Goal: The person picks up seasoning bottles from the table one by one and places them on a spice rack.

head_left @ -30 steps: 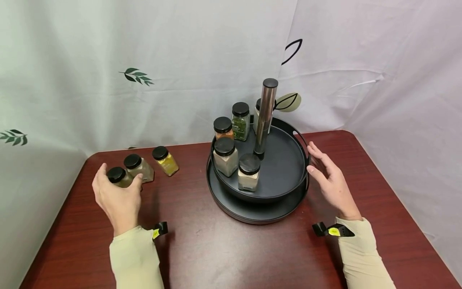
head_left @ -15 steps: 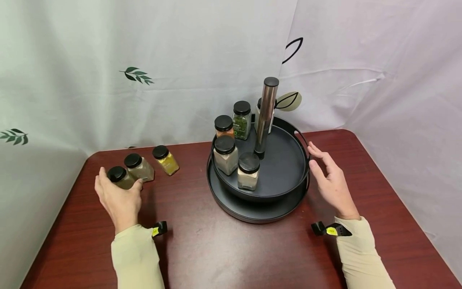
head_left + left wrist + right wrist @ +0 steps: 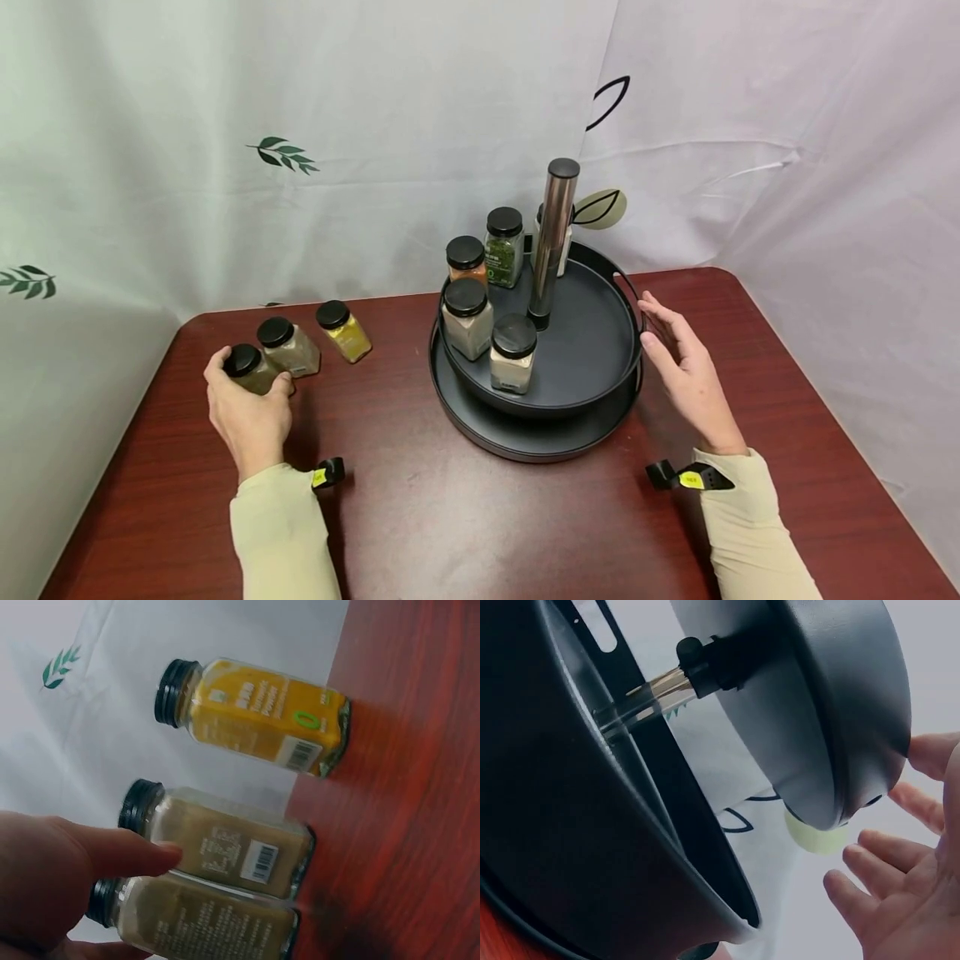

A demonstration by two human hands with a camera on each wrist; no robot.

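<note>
My left hand (image 3: pixel 251 421) has its thumb and fingers around a spice jar (image 3: pixel 257 375) of brownish-green powder with a black lid; the fingers' contact on the far side is partly hidden. Close against it stands a jar of beige powder (image 3: pixel 225 844), then a yellow jar labelled turmeric powder (image 3: pixel 262 712). My right hand (image 3: pixel 690 375), fingers relaxed, touches the right edge of the upper tray (image 3: pixel 592 358) of a black two-tier stand. In the right wrist view, the thumb and a fingertip (image 3: pixel 922 806) meet that tray's outer wall.
Several black-lidded jars stand on the upper tray's left and back, including a green one (image 3: pixel 504 258) and a white-filled one (image 3: pixel 513 358). A metal post (image 3: pixel 553 242) rises from its middle. Beneath is the lower tray (image 3: pixel 517 442). A white curtain (image 3: pixel 390 150) hangs behind the table (image 3: pixel 465 533).
My left thumb and fingers have drawn closer together around the brownish-green jar. The right hand stays at the tray's edge, and the upper tray has turned slightly.
</note>
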